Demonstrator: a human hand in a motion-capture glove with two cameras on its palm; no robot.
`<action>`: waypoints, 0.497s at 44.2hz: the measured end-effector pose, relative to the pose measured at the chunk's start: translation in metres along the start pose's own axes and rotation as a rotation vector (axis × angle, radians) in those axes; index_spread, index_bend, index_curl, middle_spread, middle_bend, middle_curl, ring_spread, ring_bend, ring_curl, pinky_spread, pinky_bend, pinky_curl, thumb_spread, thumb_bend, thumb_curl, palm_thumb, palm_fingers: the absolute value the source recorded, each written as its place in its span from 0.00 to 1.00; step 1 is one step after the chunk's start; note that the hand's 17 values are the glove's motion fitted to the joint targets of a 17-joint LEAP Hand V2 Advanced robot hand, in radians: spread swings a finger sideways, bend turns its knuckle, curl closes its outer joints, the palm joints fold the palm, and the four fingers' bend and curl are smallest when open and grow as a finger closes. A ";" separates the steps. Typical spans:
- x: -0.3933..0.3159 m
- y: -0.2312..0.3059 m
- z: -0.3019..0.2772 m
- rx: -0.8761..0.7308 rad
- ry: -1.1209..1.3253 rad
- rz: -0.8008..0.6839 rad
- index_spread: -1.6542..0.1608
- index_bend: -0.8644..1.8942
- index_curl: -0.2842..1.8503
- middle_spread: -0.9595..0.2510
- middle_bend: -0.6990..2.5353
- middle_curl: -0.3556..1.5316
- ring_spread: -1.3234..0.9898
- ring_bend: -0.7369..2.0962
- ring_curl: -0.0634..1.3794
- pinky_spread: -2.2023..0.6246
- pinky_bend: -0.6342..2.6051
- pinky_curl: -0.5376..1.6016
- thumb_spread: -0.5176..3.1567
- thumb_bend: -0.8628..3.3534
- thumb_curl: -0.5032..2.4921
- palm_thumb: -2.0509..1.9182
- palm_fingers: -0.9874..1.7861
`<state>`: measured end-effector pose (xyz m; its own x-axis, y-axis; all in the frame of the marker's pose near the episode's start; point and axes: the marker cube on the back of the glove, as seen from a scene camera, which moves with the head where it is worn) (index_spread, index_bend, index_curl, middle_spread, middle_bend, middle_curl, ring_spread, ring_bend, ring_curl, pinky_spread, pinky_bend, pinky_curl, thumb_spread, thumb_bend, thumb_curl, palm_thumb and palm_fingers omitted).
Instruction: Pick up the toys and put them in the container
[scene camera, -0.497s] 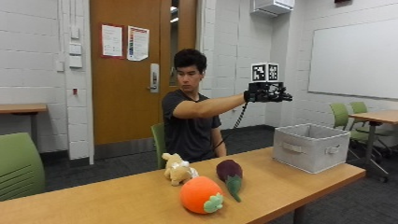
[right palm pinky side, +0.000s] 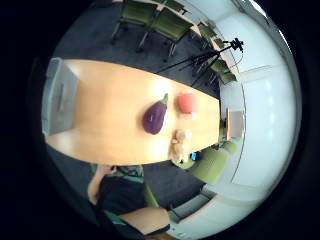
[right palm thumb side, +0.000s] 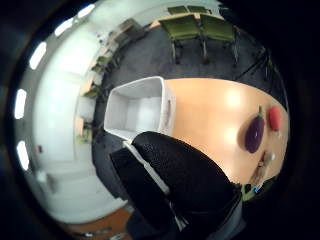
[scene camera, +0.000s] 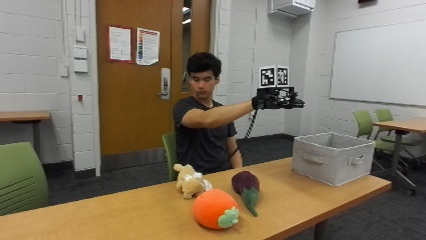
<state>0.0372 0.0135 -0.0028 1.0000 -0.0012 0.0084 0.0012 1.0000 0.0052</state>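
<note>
While the gloved right hand (scene camera: 276, 98) hangs high in the air above the bench (scene camera: 133, 207), between the toys and the container (scene camera: 331, 156) and touching neither, no toy has yet been lifted, so the task looks to be at its very start, with the reach for the first toy as the step in hand. From the outside view the grip seems to carry nothing, but the fingers are small and dark against the glove there, and the thumb side palm view shows only a black rounded bulk of glove, so I cannot tell whether they are straight or curled. All three toys lie together on the wooden bench: a round orange plush fruit (scene camera: 215, 208) with a green leaf nearest the camera, a dark purple plush eggplant (scene camera: 245, 184) with a green stem just beside it, and a small cream stuffed animal (scene camera: 191, 182) behind them, close to the person. They look soft and fuzzy, likely to give under the fingers. The container is a grey fabric bin with straight walls, a slot handle and an open top, standing near the bench's end, well apart from the toys; the thumb side palm view shows its pale inside with nothing in it. The next move, as I judge it, calls for lowering the hand to one toy, probably the eggplant as the nearest to the bin, and closing around its middle.
</note>
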 end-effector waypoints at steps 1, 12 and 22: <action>0.005 0.001 0.000 0.004 0.000 0.004 0.80 0.38 0.24 0.73 0.29 0.30 0.46 0.33 0.11 0.74 0.34 0.36 0.42 0.18 0.17 0.47 0.35; 0.093 0.014 0.034 -0.033 -0.025 0.056 0.79 0.37 0.25 0.71 0.29 0.33 0.45 0.34 0.15 0.74 0.34 0.37 0.43 0.18 0.17 0.47 0.35; 0.154 0.021 0.116 -0.111 -0.061 0.111 0.79 0.36 0.25 0.70 0.30 0.35 0.44 0.35 0.18 0.74 0.34 0.39 0.43 0.18 0.18 0.47 0.35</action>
<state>0.1902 0.0342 0.1144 0.9916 0.1123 0.0636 -0.1049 0.9884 -0.1099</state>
